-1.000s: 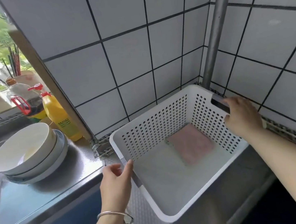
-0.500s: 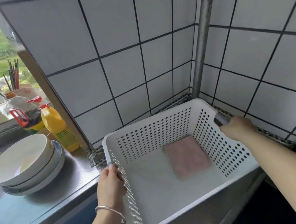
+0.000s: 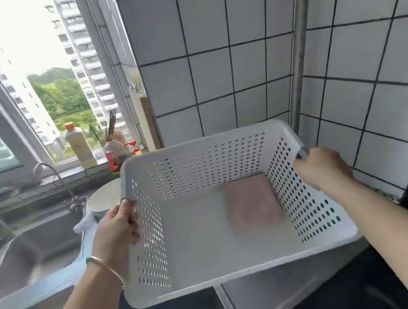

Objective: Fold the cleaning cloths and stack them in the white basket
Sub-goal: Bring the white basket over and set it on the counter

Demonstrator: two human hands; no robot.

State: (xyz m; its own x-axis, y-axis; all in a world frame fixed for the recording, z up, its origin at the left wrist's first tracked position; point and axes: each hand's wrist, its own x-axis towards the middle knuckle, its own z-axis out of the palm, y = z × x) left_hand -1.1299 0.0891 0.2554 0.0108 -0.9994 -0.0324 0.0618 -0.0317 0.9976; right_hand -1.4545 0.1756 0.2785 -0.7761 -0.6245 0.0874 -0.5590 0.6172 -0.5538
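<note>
The white perforated basket [image 3: 199,162] is held up in the air in front of me, tilted slightly toward me. A folded pink cleaning cloth [image 3: 252,203] lies flat on its floor by the right wall. My left hand [image 3: 119,227] grips the handle on the basket's left side; a metal bangle circles that wrist. On the opposite side, my right hand [image 3: 323,169] is closed on the right handle. No other cloth is in view.
A steel sink [image 3: 16,256] with a tap [image 3: 53,179] lies at the left, with white bowls [image 3: 107,197] beside it. Bottles [image 3: 80,147] stand on the window sill. A steel pipe [image 3: 299,46] runs up the tiled corner. A steel counter edge [image 3: 268,298] shows below the basket.
Both hands have lifted the basket off the counter and carried it up and leftward. The view has swung up, showing the window and sink.
</note>
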